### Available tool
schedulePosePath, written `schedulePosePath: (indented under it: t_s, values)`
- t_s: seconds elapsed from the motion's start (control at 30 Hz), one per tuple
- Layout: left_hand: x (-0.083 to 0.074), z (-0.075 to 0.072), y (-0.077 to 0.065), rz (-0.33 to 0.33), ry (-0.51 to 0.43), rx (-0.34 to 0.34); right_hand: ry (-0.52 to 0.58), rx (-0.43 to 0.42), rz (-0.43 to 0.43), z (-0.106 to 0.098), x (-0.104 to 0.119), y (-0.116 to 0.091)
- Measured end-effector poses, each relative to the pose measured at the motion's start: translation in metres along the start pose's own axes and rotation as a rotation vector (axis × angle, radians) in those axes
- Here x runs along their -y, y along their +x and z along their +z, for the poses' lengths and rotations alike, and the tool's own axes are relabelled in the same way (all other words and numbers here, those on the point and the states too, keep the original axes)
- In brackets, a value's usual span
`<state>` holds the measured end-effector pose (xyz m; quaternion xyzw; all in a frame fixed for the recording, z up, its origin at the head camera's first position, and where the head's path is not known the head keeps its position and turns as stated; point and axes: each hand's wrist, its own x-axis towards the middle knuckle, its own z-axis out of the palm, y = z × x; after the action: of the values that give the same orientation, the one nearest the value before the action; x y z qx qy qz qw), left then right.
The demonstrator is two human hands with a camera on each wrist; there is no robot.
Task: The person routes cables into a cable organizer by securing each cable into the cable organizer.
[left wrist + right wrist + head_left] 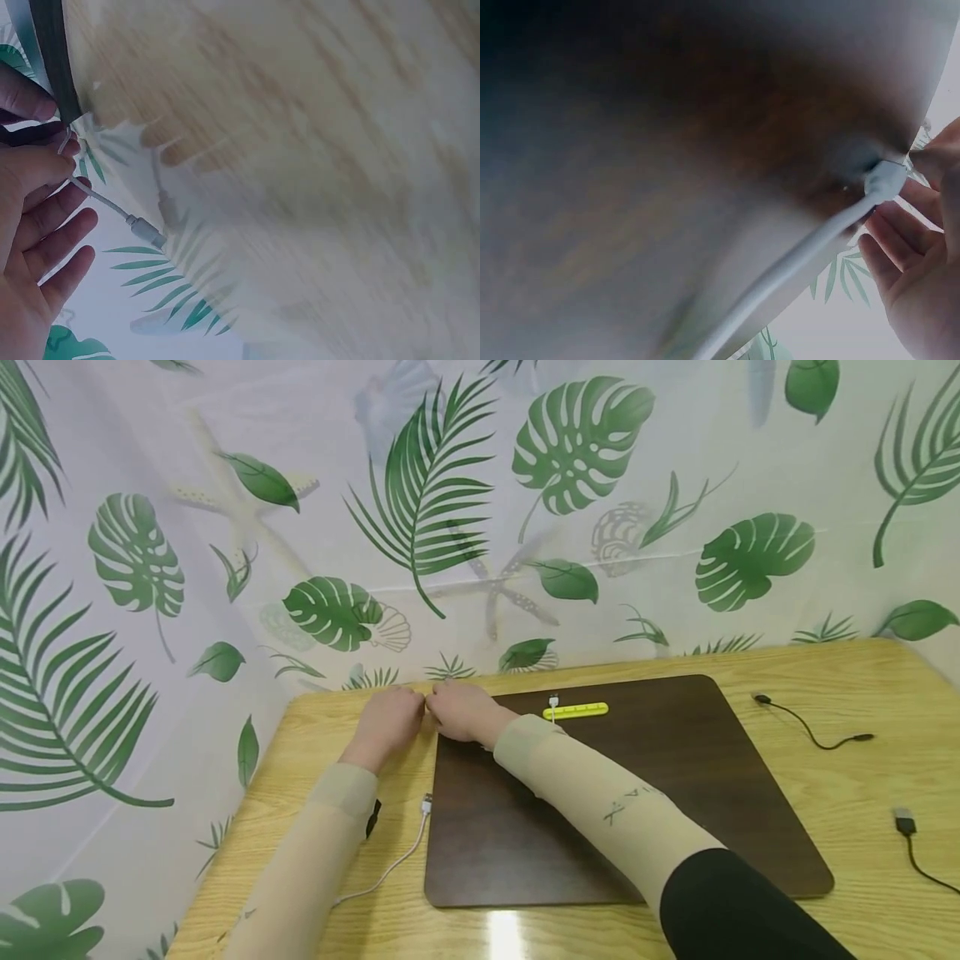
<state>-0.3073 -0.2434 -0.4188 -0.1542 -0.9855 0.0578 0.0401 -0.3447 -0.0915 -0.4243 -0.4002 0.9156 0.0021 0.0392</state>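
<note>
At the far left corner of a dark brown board (600,810), my two hands meet. My left hand (37,225) pinches a thin white cable between thumb and forefinger, its other fingers loosely spread. The cable's connector (146,231) hangs out past those fingers. Close against it, my right hand (461,710) is bent over the board's corner, its fingertips at the same white cable; its grip is partly hidden. In the right wrist view, a white plug (886,181) and its cord appear in front of the right fingers (907,232).
A yellow cable holder (576,711) lies on the board's far edge with a white USB plug (553,702) in it. Left of the board is another white USB cable (390,864). Two black cables (806,727) lie right. A leaf-patterned curtain (465,568) hangs behind the wooden table (885,693).
</note>
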Motion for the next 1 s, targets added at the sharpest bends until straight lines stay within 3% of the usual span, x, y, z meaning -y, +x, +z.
schedulePosePath:
  t_s: [0.33,0.67,1.0]
  values:
    - [0.003,-0.009,-0.004,0.011,-0.029,-0.093,-0.014,-0.084,0.008,0.001,-0.005,0.003]
    - [0.001,-0.019,-0.009,0.036,-0.091,-0.147,-0.027,-0.284,-0.108,-0.001,-0.020,0.001]
    - [-0.005,-0.025,-0.015,0.074,-0.106,-0.225,-0.037,-0.343,-0.156,-0.016,-0.029,-0.010]
